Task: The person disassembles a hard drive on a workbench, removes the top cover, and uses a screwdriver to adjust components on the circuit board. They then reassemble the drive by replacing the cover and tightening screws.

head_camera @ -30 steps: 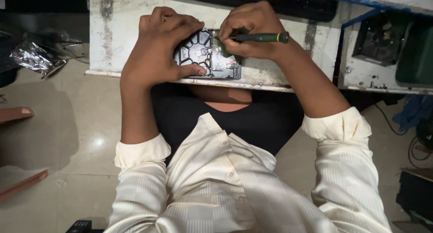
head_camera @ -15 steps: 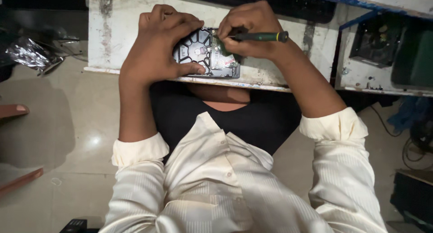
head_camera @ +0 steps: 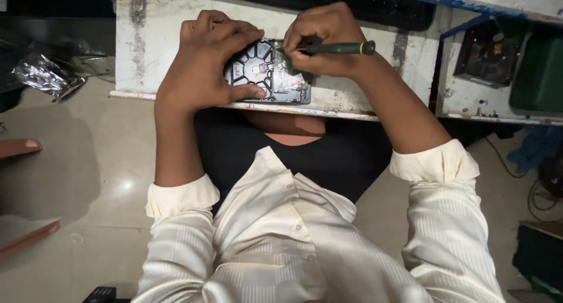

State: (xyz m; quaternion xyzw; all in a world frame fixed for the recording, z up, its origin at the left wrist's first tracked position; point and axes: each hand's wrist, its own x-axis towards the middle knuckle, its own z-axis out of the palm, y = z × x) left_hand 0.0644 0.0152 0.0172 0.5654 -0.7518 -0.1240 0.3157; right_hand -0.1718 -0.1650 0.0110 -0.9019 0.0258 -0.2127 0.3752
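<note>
A dark hard disk drive [head_camera: 267,74] lies on the white worn table [head_camera: 152,39] near its front edge. My left hand [head_camera: 208,60] grips the drive's left side, thumb pressed along its near edge. My right hand [head_camera: 322,39] is closed around a green-and-black screwdriver [head_camera: 340,47], whose tip points left onto the drive's upper right part. The tip itself is hidden behind my fingers.
A black keyboard [head_camera: 381,7] lies at the table's far side. A blue-framed shelf [head_camera: 492,63] with a dark box stands at the right. Crumpled silver foil [head_camera: 44,74] lies on the tiled floor at the left. Cables trail at the right.
Both hands stay on the drive; the screwdriver hand has shifted very slightly. The view has drifted a little.
</note>
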